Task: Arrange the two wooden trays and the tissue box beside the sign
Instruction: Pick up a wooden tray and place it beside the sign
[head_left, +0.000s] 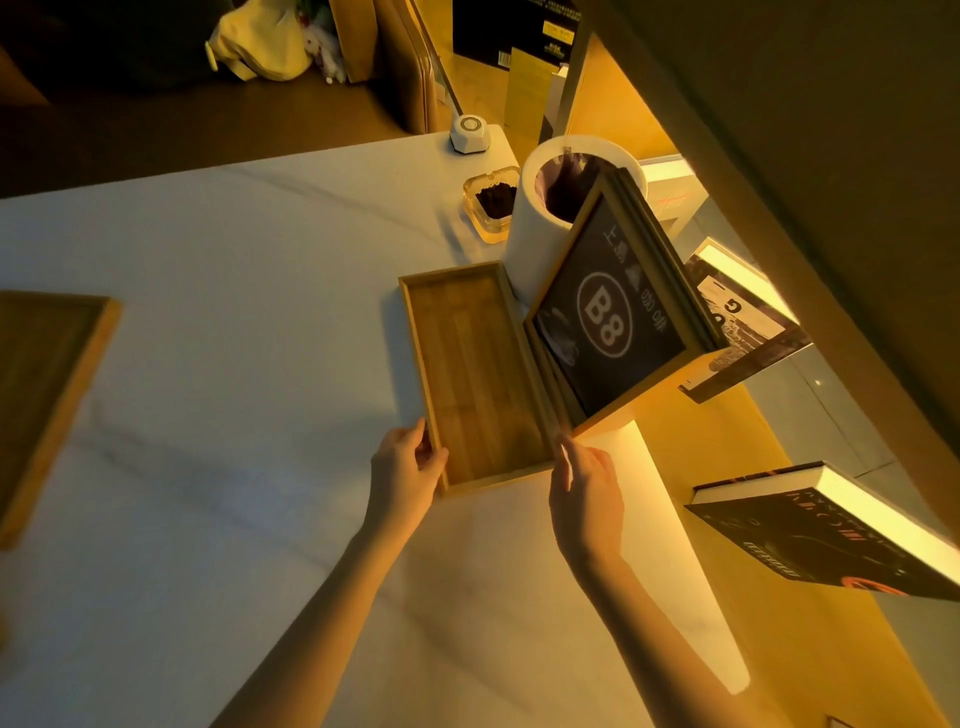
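Note:
A long empty wooden tray (475, 374) lies on the white table (234, 364), right against the left side of the framed black "B8" sign (608, 322). My left hand (408, 465) grips the tray's near left corner, thumb over the rim. My right hand (584, 483) touches the tray's near right corner at the foot of the sign, fingers close together. A second wooden tray (47, 395) sits at the far left edge of the view, partly cut off. No tissue box is in sight.
Behind the sign stands a white cylindrical bin (535, 244) with a dark liner. A glass ashtray (491, 202) and a small white device (470, 134) sit near the table's far edge. Books (831, 530) rest on lit shelves at the right.

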